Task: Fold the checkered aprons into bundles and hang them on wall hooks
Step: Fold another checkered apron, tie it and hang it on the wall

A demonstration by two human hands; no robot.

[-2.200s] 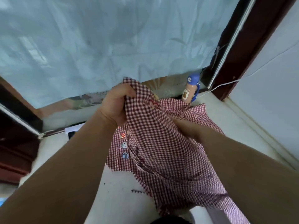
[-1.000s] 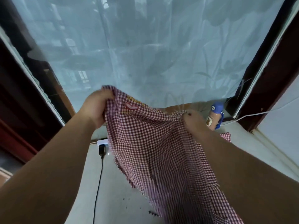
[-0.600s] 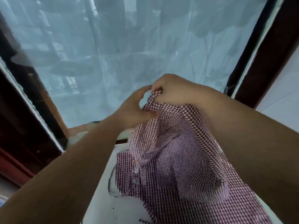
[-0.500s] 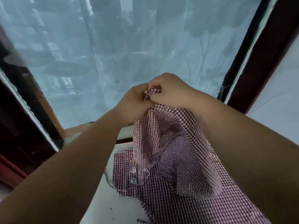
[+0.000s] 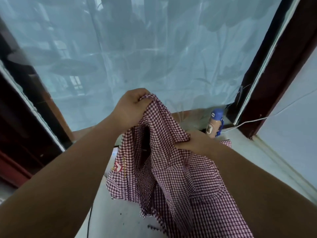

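Observation:
A red-and-white checkered apron (image 5: 168, 172) hangs in the air over a white sill, folded lengthwise with a small red patch on its left face. My left hand (image 5: 132, 109) is shut on the bunched top edge, held high. My right hand (image 5: 195, 141) is lower and to the right, gripping a fold of the same cloth. The apron's lower part drapes down onto the sill toward the bottom right. No wall hooks are in view.
A pale blue printed curtain (image 5: 154, 48) covers the window ahead. A bottle with a blue cap (image 5: 215, 124) stands at the sill's back right corner beside a dark wooden frame (image 5: 277, 69). A black cable (image 5: 89, 220) lies on the white sill (image 5: 253, 162).
Both hands were pinched together at the apron's top. The right hand has since dropped down and to the right along the cloth, while the left hand keeps the top edge raised.

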